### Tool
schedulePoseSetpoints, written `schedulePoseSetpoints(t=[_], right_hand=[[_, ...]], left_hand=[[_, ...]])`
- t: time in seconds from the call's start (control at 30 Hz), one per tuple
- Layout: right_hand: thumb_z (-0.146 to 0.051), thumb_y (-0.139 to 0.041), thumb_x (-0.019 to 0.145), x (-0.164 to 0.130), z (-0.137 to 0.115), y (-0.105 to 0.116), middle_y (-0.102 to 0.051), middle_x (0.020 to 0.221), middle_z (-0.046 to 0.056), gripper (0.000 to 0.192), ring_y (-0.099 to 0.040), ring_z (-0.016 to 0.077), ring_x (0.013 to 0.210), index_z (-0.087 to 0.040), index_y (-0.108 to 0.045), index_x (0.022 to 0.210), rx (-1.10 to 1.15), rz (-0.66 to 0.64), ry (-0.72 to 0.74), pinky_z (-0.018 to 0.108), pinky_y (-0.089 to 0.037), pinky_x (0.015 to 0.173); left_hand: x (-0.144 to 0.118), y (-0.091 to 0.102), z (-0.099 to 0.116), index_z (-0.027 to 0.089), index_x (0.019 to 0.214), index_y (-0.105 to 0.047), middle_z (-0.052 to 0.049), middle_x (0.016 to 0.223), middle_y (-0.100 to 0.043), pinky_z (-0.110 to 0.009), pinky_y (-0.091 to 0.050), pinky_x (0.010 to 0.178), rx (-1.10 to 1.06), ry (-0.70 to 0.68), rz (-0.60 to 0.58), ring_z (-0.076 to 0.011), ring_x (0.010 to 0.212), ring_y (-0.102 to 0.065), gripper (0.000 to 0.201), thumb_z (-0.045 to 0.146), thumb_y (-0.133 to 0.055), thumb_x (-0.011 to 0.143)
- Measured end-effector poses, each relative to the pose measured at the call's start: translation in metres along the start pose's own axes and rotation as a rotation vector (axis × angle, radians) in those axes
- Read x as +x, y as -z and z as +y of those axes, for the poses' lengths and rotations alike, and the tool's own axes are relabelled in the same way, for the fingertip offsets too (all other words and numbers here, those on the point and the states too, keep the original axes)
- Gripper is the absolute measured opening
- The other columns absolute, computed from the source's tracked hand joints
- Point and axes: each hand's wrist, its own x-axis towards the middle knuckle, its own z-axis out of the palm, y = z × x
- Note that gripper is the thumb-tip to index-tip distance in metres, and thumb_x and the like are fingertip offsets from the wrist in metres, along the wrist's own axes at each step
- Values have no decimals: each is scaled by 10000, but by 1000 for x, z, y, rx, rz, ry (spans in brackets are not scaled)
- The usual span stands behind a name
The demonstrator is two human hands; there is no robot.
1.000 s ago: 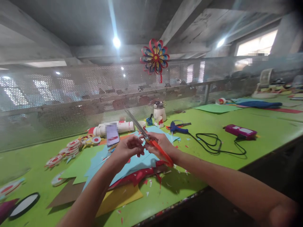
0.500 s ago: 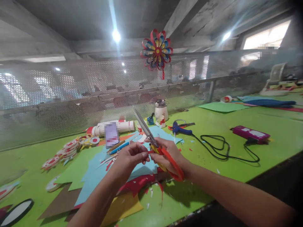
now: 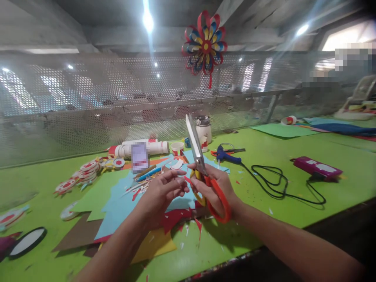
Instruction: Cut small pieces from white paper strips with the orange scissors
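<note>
Scissors [image 3: 205, 172] with orange handles stand blades-up in your right hand [image 3: 216, 188], closed through the loops, above the blue paper sheet [image 3: 123, 203] on the green surface [image 3: 264, 196]. Finished red-and-white discs [image 3: 85, 176] lie left of that sheet. Your left hand [image 3: 163, 192] pinches a small red scrap [image 3: 188, 181] at the blades; trimming looks unfinished.
</note>
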Motion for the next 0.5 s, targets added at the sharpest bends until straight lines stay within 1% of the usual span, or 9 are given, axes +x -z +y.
schedulePoseSetpoints(t=[0.1,0.17,0.27,0.37,0.5], right_hand=[[-195,-581,789,0,-1,0,-506,685,-37,268,-480,101,571,-164,-587,1055,-29,68,25,243,-438,547],[-181,-587,788,0,-1,-1,-512,692,-33,269,-477,98,572,-159,-591,1055,-43,86,36,238,-442,546],[-177,-578,802,-2,2,-4,-522,709,-30,283,-504,100,583,-170,-580,1085,-34,84,45,236,-470,557],[-182,-563,823,-3,6,-7,-532,723,-29,287,-547,106,589,-179,-562,1109,-7,62,45,253,-508,588],[-163,-572,812,-3,7,-10,-541,725,-30,287,-571,108,598,-174,-567,1099,11,50,39,244,-512,586]], left_hand=[[-2,-2,-1,137,830,-678,-55,760,-644,-240,-427,645,-21,14,-1,-135,720,-593,145,227,-709,721],[-4,-4,0,135,798,-694,-67,778,-656,-239,-425,643,-12,5,8,-142,745,-592,124,235,-705,725],[-5,-6,0,142,769,-711,-68,765,-667,-249,-422,640,13,-7,25,-150,739,-586,126,257,-707,718],[-4,-8,1,149,709,-709,-54,717,-659,-246,-399,605,55,-13,56,-138,686,-558,118,264,-723,690],[-4,-8,0,152,661,-691,-38,686,-639,-233,-370,572,65,-13,76,-124,657,-536,121,266,-728,677]])
